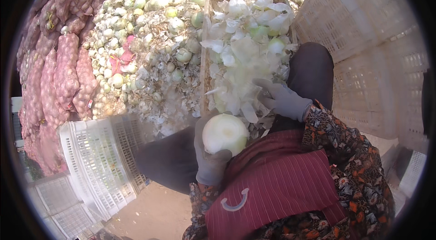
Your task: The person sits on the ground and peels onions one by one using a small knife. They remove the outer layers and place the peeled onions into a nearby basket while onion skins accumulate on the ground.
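My left hand (208, 165), in a grey glove, grips a large peeled white onion (224, 134) from the left and below. The onion's pale, smooth face is turned up towards me. To its upper right is my gloved right hand (284, 100), over the near right part of a shallow plastic crate (204, 66). Its fingers are blurred, and I cannot make out whether they pinch a piece of skin. Loose papery onion skins (235, 56) fill the crate, with a greenish onion (276, 45) among them.
Beyond the crate spreads a heap of unpeeled onions (177, 25) and dry skins. Pink mesh sacks of onions (66, 66) are stacked at the left. A white slatted basket (98, 158) stands by my left knee. Tall plastic crates (368, 69) rise close on my right.
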The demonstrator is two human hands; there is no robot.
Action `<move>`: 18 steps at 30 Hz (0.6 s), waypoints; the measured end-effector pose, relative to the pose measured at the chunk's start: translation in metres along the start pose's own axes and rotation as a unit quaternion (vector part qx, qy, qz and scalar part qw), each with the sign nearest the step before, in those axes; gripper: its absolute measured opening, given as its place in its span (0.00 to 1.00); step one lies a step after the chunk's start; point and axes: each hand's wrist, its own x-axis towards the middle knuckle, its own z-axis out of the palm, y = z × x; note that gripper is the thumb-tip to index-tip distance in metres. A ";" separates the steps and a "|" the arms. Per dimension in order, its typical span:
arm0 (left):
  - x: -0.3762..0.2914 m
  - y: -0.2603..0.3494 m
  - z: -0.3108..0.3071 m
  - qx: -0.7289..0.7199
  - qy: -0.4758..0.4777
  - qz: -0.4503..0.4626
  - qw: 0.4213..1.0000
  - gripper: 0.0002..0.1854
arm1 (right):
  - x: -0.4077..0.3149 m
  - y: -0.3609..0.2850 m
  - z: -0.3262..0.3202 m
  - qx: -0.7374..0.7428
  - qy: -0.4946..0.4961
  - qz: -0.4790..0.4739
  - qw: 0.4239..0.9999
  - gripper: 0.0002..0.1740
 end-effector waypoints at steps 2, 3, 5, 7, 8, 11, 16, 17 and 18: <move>-0.001 0.002 0.005 -0.055 0.061 -0.002 0.997 0.51 | -0.005 -0.010 0.004 0.102 -0.050 -0.018 0.993 0.40; 0.000 0.002 0.008 -0.051 0.079 0.001 0.996 0.50 | -0.012 -0.016 0.014 0.154 -0.065 -0.060 0.984 0.41; 0.003 0.000 0.015 -0.045 0.110 -0.002 0.993 0.49 | -0.023 -0.024 0.033 0.146 -0.046 -0.161 0.975 0.43; 0.004 -0.003 0.022 -0.006 0.124 0.004 0.992 0.47 | -0.027 -0.027 0.049 -0.003 0.034 -0.283 0.959 0.44; 0.004 -0.005 0.024 0.028 0.135 0.008 0.990 0.47 | -0.029 -0.028 0.054 0.056 0.006 -0.213 0.975 0.44; 0.002 -0.007 0.019 0.044 0.137 0.001 0.990 0.46 | -0.030 -0.027 0.055 0.169 -0.024 -0.170 0.971 0.44; 0.003 -0.013 0.001 -0.162 0.027 -0.037 0.986 0.46 | -0.038 -0.026 0.040 0.498 -0.132 0.058 0.855 0.41; 0.002 -0.015 -0.001 -0.164 0.031 -0.054 0.985 0.46 | -0.039 -0.027 0.039 0.542 -0.137 0.069 0.826 0.40; 0.003 -0.016 -0.003 -0.165 0.034 -0.072 0.983 0.47 | -0.041 -0.027 0.039 0.533 -0.130 0.061 0.834 0.39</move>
